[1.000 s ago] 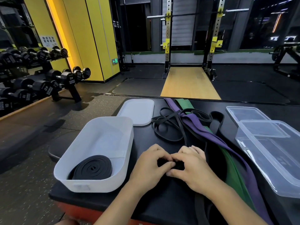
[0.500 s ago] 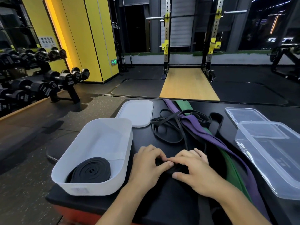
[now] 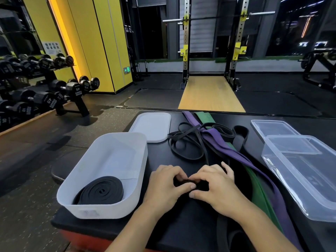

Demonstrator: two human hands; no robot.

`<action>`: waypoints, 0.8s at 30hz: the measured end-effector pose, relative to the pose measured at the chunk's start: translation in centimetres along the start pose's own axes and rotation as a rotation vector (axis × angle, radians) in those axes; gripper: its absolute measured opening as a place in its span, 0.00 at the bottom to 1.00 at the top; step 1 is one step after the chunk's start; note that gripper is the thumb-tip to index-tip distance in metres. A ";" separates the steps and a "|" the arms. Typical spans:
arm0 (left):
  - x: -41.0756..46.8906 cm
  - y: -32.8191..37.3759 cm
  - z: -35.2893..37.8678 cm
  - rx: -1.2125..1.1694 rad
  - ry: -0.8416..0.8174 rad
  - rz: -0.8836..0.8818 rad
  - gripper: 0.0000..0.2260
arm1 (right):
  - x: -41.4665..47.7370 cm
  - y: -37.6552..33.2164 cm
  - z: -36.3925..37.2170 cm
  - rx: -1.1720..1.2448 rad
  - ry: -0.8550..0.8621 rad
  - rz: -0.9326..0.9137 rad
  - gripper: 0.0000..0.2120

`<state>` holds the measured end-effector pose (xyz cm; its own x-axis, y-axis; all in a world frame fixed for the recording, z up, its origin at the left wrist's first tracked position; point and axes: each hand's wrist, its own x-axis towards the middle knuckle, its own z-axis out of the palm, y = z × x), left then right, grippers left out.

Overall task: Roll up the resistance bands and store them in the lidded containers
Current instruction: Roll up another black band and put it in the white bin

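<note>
Hands, two: my left hand (image 3: 163,186) and my right hand (image 3: 216,186) are side by side on the bench (image 3: 160,157). Fingers are curled, and thumbs and fingertips pinch a small black band roll (image 3: 182,182) between them.

Room: a bare strip of bench lies ahead of my knuckles, up to the loose black bands (image 3: 183,144). A narrow gap separates my left hand from the white container (image 3: 101,160), which sits at the bench's left edge.

Containers, two: the white one and a clear container (image 3: 300,170).

Lids, two, both off: white lid (image 3: 151,126) and clear lid (image 3: 272,127).

Stored coil (image 3: 101,191), one, inside the white container.

Purple band (image 3: 227,148), one, and green band (image 3: 258,193), one, both just right of my right hand.
</note>
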<state>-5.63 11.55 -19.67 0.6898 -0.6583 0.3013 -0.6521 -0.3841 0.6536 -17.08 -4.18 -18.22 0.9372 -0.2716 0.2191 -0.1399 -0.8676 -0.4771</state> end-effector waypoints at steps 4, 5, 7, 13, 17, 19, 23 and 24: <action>0.2 0.0 -0.1 -0.056 -0.005 -0.036 0.12 | -0.5 0.2 -0.1 -0.067 -0.022 -0.047 0.17; 0.2 0.1 -0.2 -0.063 -0.011 -0.044 0.12 | -0.7 0.3 -0.2 -0.044 -0.035 -0.052 0.19; 0.3 0.2 -0.2 -0.067 -0.028 -0.053 0.12 | -0.9 0.5 -0.4 0.008 -0.058 -0.049 0.25; 0.0 -0.2 -0.4 -0.144 -0.039 -0.054 0.11 | -0.8 0.7 0.1 0.087 -0.060 -0.107 0.32; 0.0 -0.3 -0.3 -0.193 -0.044 -0.044 0.07 | -0.6 0.6 0.3 0.071 -0.018 -0.134 0.29; 0.1 -0.3 -0.2 -0.191 -0.051 -0.022 0.06 | -0.6 0.2 0.5 0.048 -0.006 -0.145 0.28; 0.1 -0.3 -0.2 -0.064 -0.009 0.034 0.09 | -0.7 -0.4 0.7 0.061 0.027 -0.118 0.27; 0.1 -0.3 -0.2 -0.052 -0.009 0.028 0.08 | -0.8 -0.5 0.6 0.061 0.025 -0.115 0.27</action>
<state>-5.29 11.73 -19.70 0.6685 -0.6743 0.3138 -0.6538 -0.3316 0.6801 -17.56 -3.25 -18.70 0.9375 -0.1830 0.2960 -0.0117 -0.8666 -0.4988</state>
